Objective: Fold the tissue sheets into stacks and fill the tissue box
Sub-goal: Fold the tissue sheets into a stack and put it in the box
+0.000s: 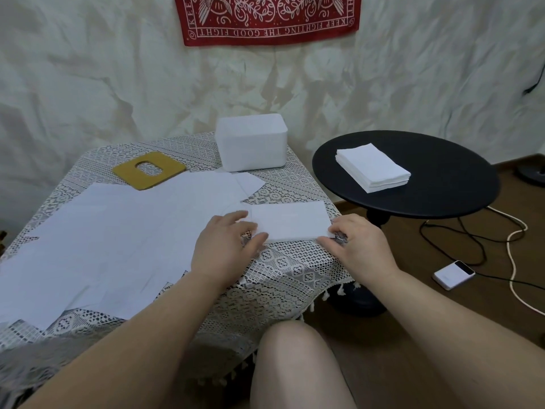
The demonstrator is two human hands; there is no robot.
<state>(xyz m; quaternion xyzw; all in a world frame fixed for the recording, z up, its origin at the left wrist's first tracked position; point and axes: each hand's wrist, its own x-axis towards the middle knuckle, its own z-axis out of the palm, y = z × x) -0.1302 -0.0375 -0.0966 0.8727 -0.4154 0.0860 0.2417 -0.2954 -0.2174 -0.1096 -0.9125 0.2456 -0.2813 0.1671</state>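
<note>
A small folded stack of white tissues (290,221) lies near the right front corner of the lace-covered table (283,270). My left hand (225,246) holds its left end, fingers on top and thumb along the front edge. My right hand (358,242) pinches its right front corner. Several unfolded tissue sheets (118,240) are spread over the left of the table. The white tissue box (252,143) stands lidless at the back, and its yellow lid (149,170) with an oval slot lies flat to the left of it.
A round black side table (442,184) on the right carries another folded tissue stack (372,168). On the wooden floor lie a white power bank (453,274) and black and white cables (513,252). My bare knee (295,367) is below the table's edge.
</note>
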